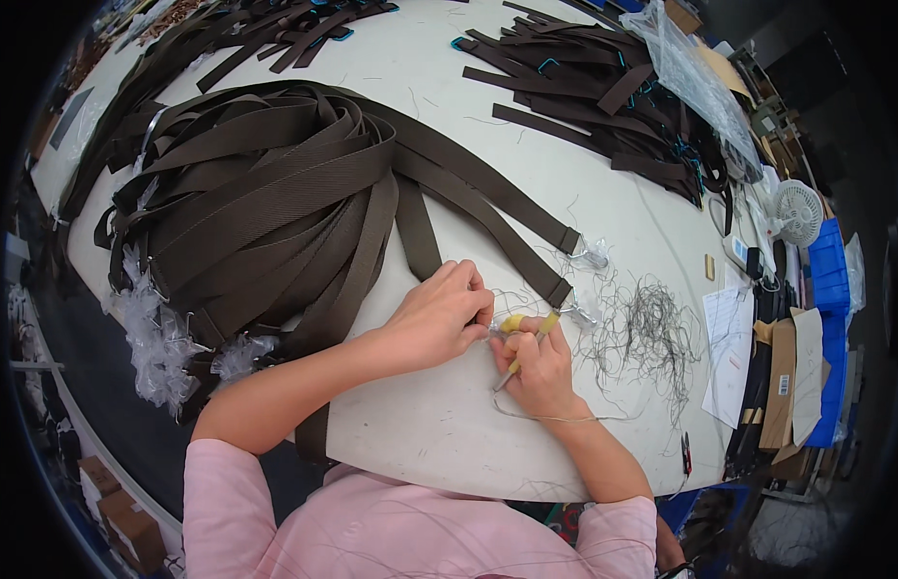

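My left hand [444, 311] is closed in a pinch on the end of a dark brown webbing strap [417, 232], and the fingers hide most of that end. Close beside it, my right hand [540, 372] grips a slim yellow pen-like tool [547, 326] with a thin grey cord [574, 419]. Yellow wrapping [511, 323] shows around a right fingertip. The tool's working end is hard to make out. Two more strap ends [559, 292] lie just beyond my hands, each with a metal hook [581, 317] in clear plastic.
A big looped heap of brown straps [265, 183] covers the table's left. Loose threads [651, 338] tangle right of my hands. Shorter straps with blue buckles [603, 92] lie at the far right. Small snips [686, 454], papers [727, 352], a fan [798, 210] and blue bins [828, 270] line the right edge.
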A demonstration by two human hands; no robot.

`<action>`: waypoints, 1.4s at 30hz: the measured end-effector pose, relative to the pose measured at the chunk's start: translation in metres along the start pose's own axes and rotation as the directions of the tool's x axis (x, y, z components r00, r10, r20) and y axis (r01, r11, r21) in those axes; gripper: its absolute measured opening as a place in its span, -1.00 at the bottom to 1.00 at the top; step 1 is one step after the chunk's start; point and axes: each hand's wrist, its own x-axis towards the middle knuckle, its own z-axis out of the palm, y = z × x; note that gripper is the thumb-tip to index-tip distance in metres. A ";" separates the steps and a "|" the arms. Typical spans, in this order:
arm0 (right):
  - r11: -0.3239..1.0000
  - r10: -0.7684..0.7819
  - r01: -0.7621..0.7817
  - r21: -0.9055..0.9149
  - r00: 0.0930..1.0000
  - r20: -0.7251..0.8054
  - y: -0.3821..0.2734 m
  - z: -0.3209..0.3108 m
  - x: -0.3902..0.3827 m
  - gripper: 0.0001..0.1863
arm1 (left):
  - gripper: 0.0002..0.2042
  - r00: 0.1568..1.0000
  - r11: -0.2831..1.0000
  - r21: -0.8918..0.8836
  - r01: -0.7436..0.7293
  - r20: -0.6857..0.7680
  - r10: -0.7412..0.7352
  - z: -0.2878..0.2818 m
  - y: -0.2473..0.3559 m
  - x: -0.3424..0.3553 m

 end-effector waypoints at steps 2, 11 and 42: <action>1.000 0.003 -0.003 0.005 1.000 0.004 0.001 0.000 -0.001 -0.67 | -0.94 1.000 0.999 -0.031 -0.012 -0.010 0.012 0.002 -0.006 0.004; 0.984 0.029 -0.007 0.180 0.993 -0.118 0.017 -0.020 0.014 -0.72 | -0.91 0.993 0.975 -0.195 0.109 0.057 -0.100 -0.014 -0.016 0.001; 0.346 0.664 -0.649 0.678 0.679 0.312 -0.014 0.006 0.053 -0.42 | -0.97 1.000 0.978 -0.206 0.022 -0.004 -0.024 -0.008 -0.026 0.000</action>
